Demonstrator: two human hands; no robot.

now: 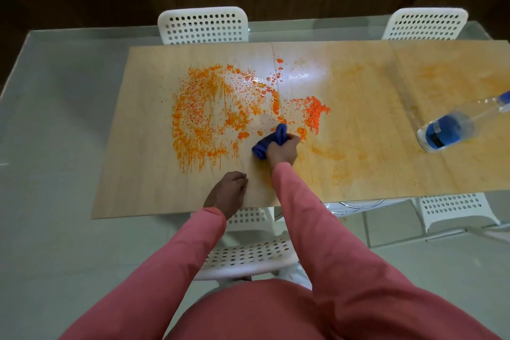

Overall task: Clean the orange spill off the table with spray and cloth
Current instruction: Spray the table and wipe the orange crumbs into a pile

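bench (154, 190) top light wood-grain, smooth, glossy where wet with a glare patch. orange spill (209, 110) wet, beaded and streaky. cloth (271, 141) blue, soft fabric, bunched. spray bottle (452, 130) clear glossy plastic, blue label. chairs (204, 25) white perforated plastic, matt. sleeves (311, 218) pink matt cloth.

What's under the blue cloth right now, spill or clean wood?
Hidden: the blue cloth, bunched in the right hand, covers that patch of table. Orange spill lies left and beyond it; faint orange smears show to its right. The left hand rests on bare wood.
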